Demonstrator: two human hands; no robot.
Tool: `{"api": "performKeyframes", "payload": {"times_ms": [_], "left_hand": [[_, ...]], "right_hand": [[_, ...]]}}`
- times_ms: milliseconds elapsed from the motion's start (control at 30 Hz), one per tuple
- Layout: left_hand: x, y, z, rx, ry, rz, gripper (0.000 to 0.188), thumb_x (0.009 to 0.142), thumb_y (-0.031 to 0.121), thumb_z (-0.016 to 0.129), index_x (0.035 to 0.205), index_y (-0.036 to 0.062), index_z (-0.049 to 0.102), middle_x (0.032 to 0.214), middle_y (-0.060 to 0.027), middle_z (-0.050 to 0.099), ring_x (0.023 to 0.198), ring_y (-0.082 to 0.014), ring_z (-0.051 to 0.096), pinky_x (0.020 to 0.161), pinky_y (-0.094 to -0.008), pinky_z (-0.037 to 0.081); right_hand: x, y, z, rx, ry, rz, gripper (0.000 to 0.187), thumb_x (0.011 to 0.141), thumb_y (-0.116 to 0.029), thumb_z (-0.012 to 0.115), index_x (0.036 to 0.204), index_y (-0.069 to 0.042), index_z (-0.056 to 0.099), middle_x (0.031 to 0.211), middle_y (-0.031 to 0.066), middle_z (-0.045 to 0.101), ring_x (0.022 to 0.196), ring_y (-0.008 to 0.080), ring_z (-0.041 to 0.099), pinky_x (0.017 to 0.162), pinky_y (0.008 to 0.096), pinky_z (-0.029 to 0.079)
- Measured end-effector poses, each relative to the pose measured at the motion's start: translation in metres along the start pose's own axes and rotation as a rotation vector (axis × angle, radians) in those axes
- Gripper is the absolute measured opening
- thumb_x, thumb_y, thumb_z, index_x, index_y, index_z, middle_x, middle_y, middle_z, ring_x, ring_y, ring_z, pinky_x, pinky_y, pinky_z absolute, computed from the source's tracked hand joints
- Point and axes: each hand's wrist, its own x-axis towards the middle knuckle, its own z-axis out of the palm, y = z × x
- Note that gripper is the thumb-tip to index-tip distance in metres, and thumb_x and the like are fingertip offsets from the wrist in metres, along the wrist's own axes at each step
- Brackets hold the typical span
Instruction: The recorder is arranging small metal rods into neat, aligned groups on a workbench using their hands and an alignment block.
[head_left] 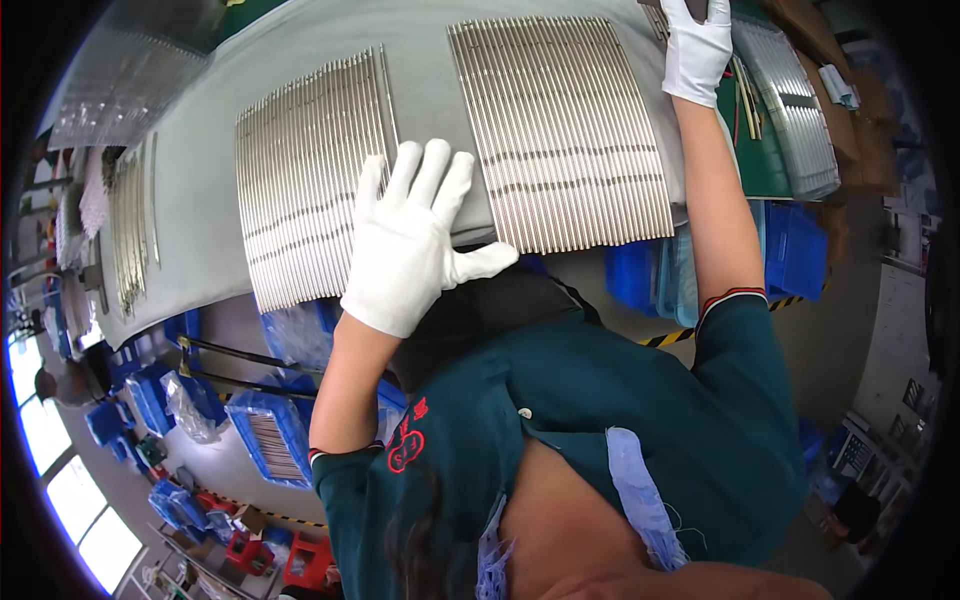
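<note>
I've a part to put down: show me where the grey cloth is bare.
The widest bare patch of grey cloth lies between the left batch of rods and the small far-left group. A narrower strip separates the left batch from the right batch, its lower end partly covered by the left hand. The far right is crowded: right hand, plastic tray.

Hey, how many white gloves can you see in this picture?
2. One white glove is on the left hand, fingers spread, beside silver rods; the other is on the right hand, partly cut off at the top edge.
</note>
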Motion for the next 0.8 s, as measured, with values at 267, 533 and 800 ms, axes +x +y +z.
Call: {"api": "performKeyframes", "payload": {"times_ms": [267,533,800], "left_hand": [[0.026,-0.002,0.019,-0.09,-0.013,0.12,0.101,0.072,0.083,0.061,0.134,0.0033,0.061,0.132,-0.0139,0.057,0.124,-0.0337,0.051,0.111,-0.0567,0.035],[-0.003,-0.025,-0.011,0.007,-0.101,0.075,0.1,0.066,0.081,0.067,0.132,0.0049,0.061,0.128,-0.0133,0.06,0.118,-0.0347,0.055,0.111,-0.0555,0.035],[-0.006,-0.01,-0.009,-0.022,-0.118,0.038,0.099,0.058,0.066,0.08,0.133,0.0054,0.057,0.131,-0.0104,0.057,0.119,-0.0308,0.053,0.11,-0.0543,0.035]], "right_hand": [[-0.001,-0.01,0.014,0.047,-0.076,0.115,0.072,0.093,-0.022,0.076,0.153,0.0,0.045,0.152,0.0177,0.053,0.138,0.0261,0.051,0.113,0.0342,0.04],[0.004,0.007,0.012,0.028,-0.057,0.074,0.071,0.092,-0.026,0.077,0.151,0.001,0.046,0.15,0.0182,0.054,0.137,0.0282,0.052,0.114,0.0349,0.04],[0.002,0.011,0.023,0.027,-0.072,0.042,0.072,0.092,-0.027,0.077,0.152,-0.001,0.046,0.149,0.0179,0.055,0.137,0.0274,0.052,0.113,0.0339,0.041]]}}
